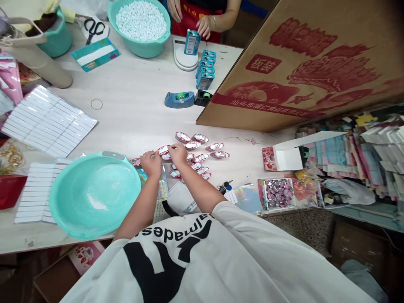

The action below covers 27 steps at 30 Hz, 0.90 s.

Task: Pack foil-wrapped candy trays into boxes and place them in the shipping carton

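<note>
Admittedly, much is covered: one red-and-silver pack [163, 150] shows only partly, on or just above the tabletop [132, 113], between the left hand [151, 163] and the right hand [178, 154]. Both hands bend their fingers close to it; whether either grips it, I cannot tell. The right forearm [198, 184] cuts across the similar packs [193, 145], hiding parts.

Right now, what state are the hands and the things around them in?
Left hand: fingers bent, grip unclear
Right hand: fingers bent at the packets, grip unclear
Red-and-silver packets: loosely grouped
Near basin: white residue inside
Far basin: heaped with white pieces
Strawberry-print box: open
Blue box: upright on the scale, co-worker's hand at its top
</note>
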{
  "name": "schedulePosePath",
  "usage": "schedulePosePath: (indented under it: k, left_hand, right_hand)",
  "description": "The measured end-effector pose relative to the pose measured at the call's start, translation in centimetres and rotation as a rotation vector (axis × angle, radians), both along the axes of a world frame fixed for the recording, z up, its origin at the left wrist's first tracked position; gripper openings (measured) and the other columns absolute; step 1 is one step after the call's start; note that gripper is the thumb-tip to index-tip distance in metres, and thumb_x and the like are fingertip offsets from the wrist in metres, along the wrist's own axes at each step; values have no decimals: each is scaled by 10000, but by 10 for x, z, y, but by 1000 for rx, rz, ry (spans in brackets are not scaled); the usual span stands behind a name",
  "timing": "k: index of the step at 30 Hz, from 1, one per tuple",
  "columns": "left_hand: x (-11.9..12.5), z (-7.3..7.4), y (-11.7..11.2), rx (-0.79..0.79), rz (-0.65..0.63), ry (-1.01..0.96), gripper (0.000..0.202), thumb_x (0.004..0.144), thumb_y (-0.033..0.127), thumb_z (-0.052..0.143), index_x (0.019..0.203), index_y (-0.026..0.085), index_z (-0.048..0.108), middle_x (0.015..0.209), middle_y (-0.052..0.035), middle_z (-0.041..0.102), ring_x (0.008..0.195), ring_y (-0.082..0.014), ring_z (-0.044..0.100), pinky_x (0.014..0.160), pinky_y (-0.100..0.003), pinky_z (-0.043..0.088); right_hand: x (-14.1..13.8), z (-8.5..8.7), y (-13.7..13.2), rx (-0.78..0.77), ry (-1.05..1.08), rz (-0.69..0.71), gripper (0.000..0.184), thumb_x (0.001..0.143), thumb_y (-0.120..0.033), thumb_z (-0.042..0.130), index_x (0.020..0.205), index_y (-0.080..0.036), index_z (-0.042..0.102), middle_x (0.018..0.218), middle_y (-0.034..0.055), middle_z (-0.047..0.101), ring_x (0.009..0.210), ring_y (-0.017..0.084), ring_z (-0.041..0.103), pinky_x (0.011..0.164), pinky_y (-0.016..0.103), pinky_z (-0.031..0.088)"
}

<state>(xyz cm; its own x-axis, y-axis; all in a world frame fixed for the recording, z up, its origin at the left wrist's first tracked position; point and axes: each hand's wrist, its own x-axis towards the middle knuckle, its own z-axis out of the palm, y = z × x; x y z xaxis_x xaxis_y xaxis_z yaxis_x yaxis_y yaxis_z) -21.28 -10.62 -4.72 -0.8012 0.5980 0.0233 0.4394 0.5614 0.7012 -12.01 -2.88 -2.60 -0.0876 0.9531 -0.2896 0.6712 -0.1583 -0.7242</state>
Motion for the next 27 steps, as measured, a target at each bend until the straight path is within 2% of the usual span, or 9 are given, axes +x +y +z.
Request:
schedulePosePath:
  k: [4, 13, 18, 22, 25, 27]
  left_hand:
    - [0, -2, -2, -37, -44, 24, 121, 831, 295, 616, 767, 200, 652, 989, -99, 721, 995, -254, 640, 1155, -470, 305]
    - [0, 3, 2, -66, -15, 51, 116, 790, 284, 612, 718, 206, 659, 886, -82, 725, 927, -249, 653, 1147, -452, 337]
    - [-5, 7, 7, -63, -7, 39, 80, 721, 251, 617, 658, 213, 647, 821, -70, 718, 848, -253, 650, 1109, -464, 384]
    - [-9, 8, 9, -101, -18, 16, 74, 685, 263, 621, 637, 214, 649, 803, -78, 705, 811, -264, 638, 1007, -463, 458]
    - [-13, 9, 7, -154, -20, -10, 64, 660, 263, 627, 661, 211, 664, 820, -84, 701, 839, -277, 638, 925, -445, 494]
    - [-17, 12, 5, -204, -1, -32, 95, 652, 268, 646, 713, 199, 671, 855, -90, 701, 862, -285, 640, 894, -442, 508]
  right_hand:
    - [-1, -1, 0, 14, -25, -5, 151, 864, -310, 664, 810, -211, 764, 914, 14, 740, 911, 177, 641, 917, 319, 382]
    - [-4, -1, 2, 22, -111, 28, 141, 845, -259, 629, 796, -214, 753, 910, 7, 740, 881, 168, 635, 875, 301, 386]
    - [-4, -1, 3, -16, -134, 45, 163, 847, -261, 594, 811, -223, 748, 932, 8, 744, 911, 179, 644, 890, 312, 399]
    - [-3, -2, 3, -17, -147, 94, 190, 873, -265, 560, 820, -220, 736, 954, 18, 741, 942, 189, 646, 935, 335, 392]
    - [-1, 0, 3, 17, -127, 122, 214, 879, -237, 562, 1012, -242, 730, 929, 3, 738, 925, 180, 648, 967, 344, 378]
    - [0, 2, 6, 26, -112, 132, 351, 863, -210, 589, 1197, -269, 678, 897, -13, 738, 907, 176, 654, 974, 347, 377]
